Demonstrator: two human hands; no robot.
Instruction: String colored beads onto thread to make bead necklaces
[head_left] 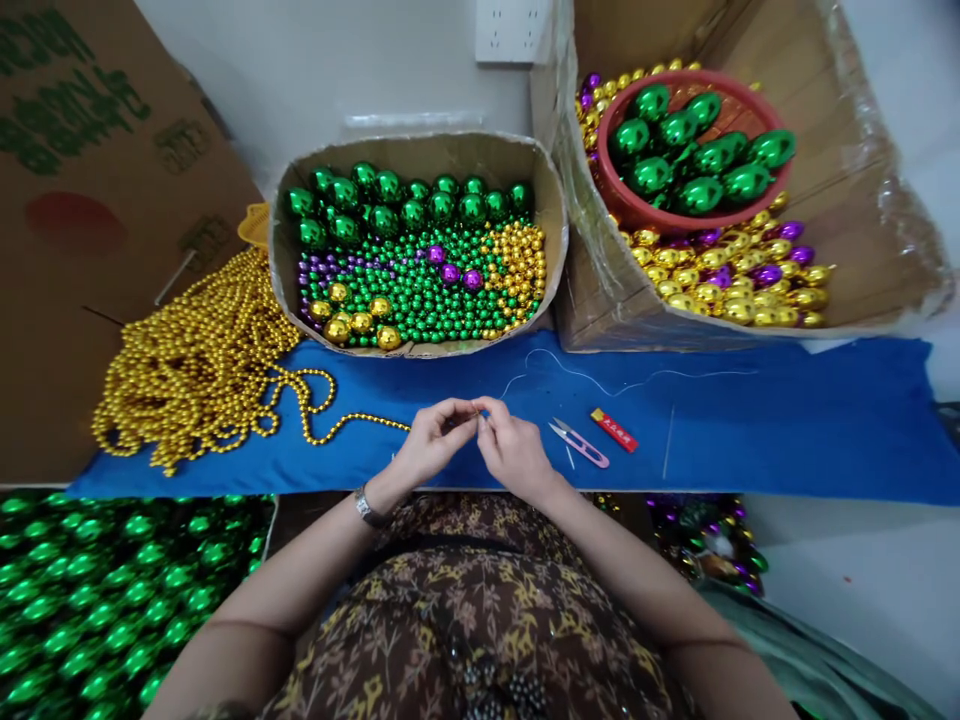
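Your left hand (431,442) and your right hand (514,448) met over the blue cloth-covered desk (787,430), each narrowed to a pinch at a tiny piece (478,412) too small to identify. A strand of shiny, round gold beads (367,418) ran along the desk from the tangled gold heap (195,350) to your left hand; whether you gripped its end could not be told. Pink-handled metal snips (581,444) lay just beside your right hand, near a small red-and-yellow packet (615,430).
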